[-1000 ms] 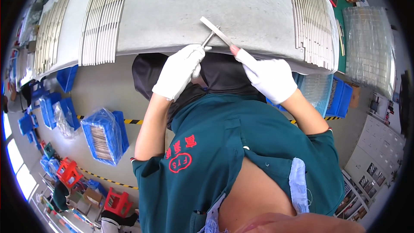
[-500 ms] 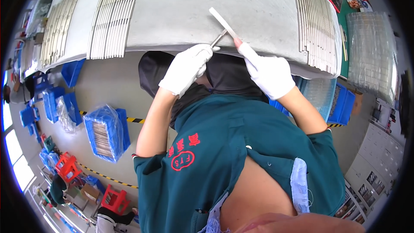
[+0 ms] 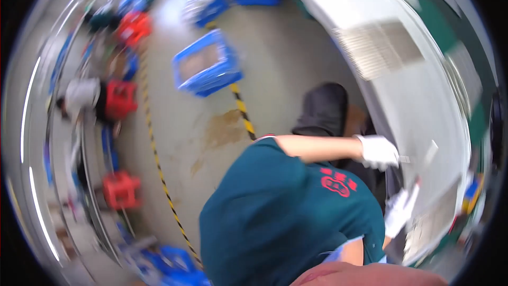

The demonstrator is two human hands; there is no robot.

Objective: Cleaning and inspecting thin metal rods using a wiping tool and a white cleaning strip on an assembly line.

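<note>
Left grip [image 3: 380,152]: white-gloved, fingers curled in and pressed together, pinching a slim metal piece [image 3: 404,159]. Only a short end shows beyond my fingertips, pointing right over the table [image 3: 410,108]; the rest is hidden in the glove.

Right grip [image 3: 400,212]: also white-gloved, nearer than the left, closed around the lower end of a flat pale strip [image 3: 432,152]. A reddish-pink patch shows where the strip leaves the glove; too smeared to tell what it is. Finger positions on this side are blurred.

Metal piece: grey, thin, edges soft from motion blur; surface detail not readable. It sits at the near-left edge of the table, between my hands and the table's middle. Strip: whitish, straight, blunt-ended, slanting up and right, its far end over the grey table cover. A narrow gap shows between strip and metal piece; contact not seen.

Surroundings: a far row of metal bars [image 3: 378,47] lies side by side on the table; a second, near row [image 3: 431,230] lies to the right of my right hand, blurred.
</note>
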